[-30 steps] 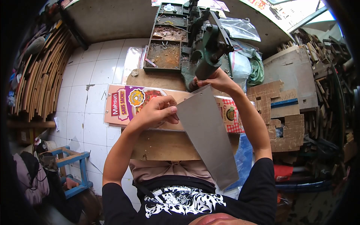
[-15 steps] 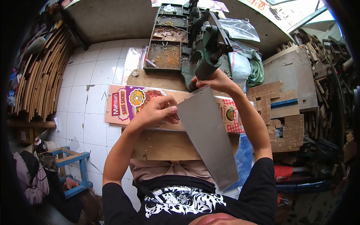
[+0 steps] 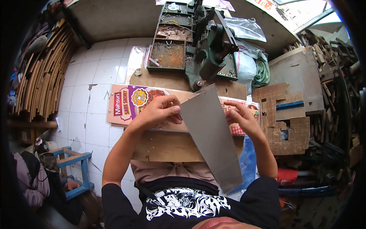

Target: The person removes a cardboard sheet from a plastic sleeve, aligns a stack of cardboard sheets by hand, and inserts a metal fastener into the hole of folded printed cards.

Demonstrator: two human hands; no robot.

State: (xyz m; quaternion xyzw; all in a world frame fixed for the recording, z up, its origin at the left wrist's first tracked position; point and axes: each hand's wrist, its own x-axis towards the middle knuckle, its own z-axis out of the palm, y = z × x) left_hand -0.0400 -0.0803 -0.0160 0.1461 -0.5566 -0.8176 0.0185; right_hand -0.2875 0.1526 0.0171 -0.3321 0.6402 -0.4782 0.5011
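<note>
Gray sheet (image 3: 213,139) slants from near the green machine (image 3: 207,57) down toward the person's lap. It has a small round mark near its top corner, so that bit looks done. It is not laid flat. I cannot tell how much is left.

On the left, printed sheets (image 3: 143,100) lie on the wooden board (image 3: 167,147), with little rings at their left corners. Next, the left hand (image 3: 164,112) pinches the gray sheet's left edge between thumb and bent fingers. Behind it sits a big tray (image 3: 166,69) split into boxes. Its front box is rusty brown inside, with tiny bits and a pink stick. The boxes behind hold more bits, and the back one has a white round thing. Right of the machine, a small tray (image 3: 236,68) has tiny bits too. Farther right, the right hand (image 3: 244,119) has its fingers loosely curled and spread, just beside the gray sheet's right edge. I cannot tell if they touch.
</note>
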